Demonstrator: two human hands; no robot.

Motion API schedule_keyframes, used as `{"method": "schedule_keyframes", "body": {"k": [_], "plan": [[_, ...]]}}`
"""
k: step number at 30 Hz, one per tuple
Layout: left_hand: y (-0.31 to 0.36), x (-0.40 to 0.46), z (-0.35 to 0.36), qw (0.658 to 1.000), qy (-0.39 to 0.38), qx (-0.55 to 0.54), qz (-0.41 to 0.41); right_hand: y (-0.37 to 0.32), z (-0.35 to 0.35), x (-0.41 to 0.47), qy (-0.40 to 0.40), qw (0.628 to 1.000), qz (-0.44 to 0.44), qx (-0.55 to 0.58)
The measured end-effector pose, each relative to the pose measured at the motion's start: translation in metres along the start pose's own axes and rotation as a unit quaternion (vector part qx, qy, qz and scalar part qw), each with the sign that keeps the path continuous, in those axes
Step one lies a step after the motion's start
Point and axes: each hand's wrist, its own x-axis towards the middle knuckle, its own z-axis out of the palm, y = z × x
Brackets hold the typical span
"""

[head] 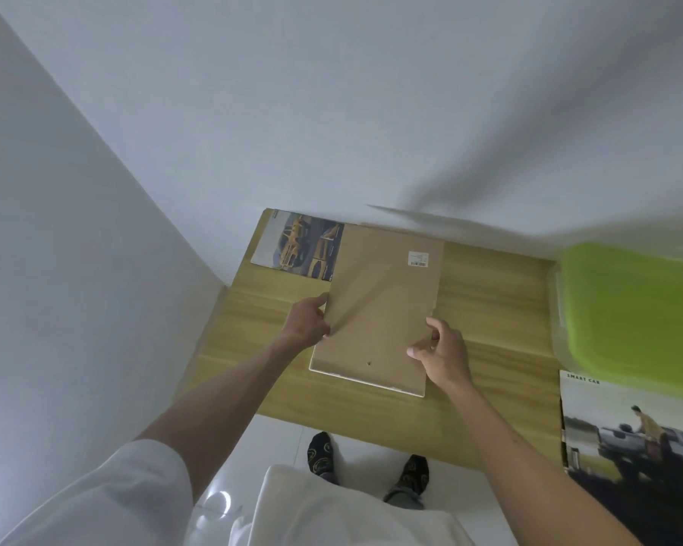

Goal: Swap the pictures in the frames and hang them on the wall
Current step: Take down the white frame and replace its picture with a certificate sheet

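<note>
Both hands grip the face-down frame: left hand at nine o'clock, right hand at four; long axis twelve-to-six.

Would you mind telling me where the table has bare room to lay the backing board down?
Bare wood lies between the frame and the green-lidded box, and along the table's left edge beside the left hand. The far-left corner holds the yellow-car picture; the near-right corner holds the SMART CAR poster.
</note>
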Motion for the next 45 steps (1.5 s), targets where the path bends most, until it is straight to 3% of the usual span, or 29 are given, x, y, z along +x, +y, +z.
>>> {"method": "schedule_keyframes", "body": {"k": [11, 23, 28, 32, 34, 37, 40, 45], "plan": [[-0.011, 0.014, -0.002, 0.999, -0.036, 0.025, -0.014, -0.003, 0.014, -0.008, 0.006, 0.998, 0.036, -0.055], [-0.010, 0.024, 0.001, 0.993, -0.040, 0.113, 0.012, -0.012, 0.011, 0.001, -0.061, 0.978, 0.004, -0.198], [0.002, 0.024, -0.005, 0.949, -0.085, 0.288, 0.096, -0.030, 0.004, 0.010, -0.063, 0.931, -0.024, -0.358], [0.013, 0.031, -0.006, 0.899, -0.080, 0.404, 0.148, -0.032, -0.003, 0.030, -0.107, 0.908, -0.052, -0.402], [0.018, 0.035, -0.001, 0.884, -0.060, 0.429, 0.178, -0.032, -0.006, 0.041, -0.162, 0.890, -0.082, -0.418], [0.021, 0.050, 0.000, 0.887, -0.081, 0.417, 0.181, -0.030, -0.007, 0.054, -0.217, 0.863, -0.118, -0.441], [0.023, 0.068, -0.007, 0.865, -0.162, 0.443, 0.171, -0.026, -0.007, 0.061, -0.231, 0.855, -0.125, -0.446], [0.030, 0.085, -0.006, 0.825, -0.200, 0.497, 0.179, -0.037, -0.002, 0.063, -0.220, 0.828, -0.120, -0.501]]}}
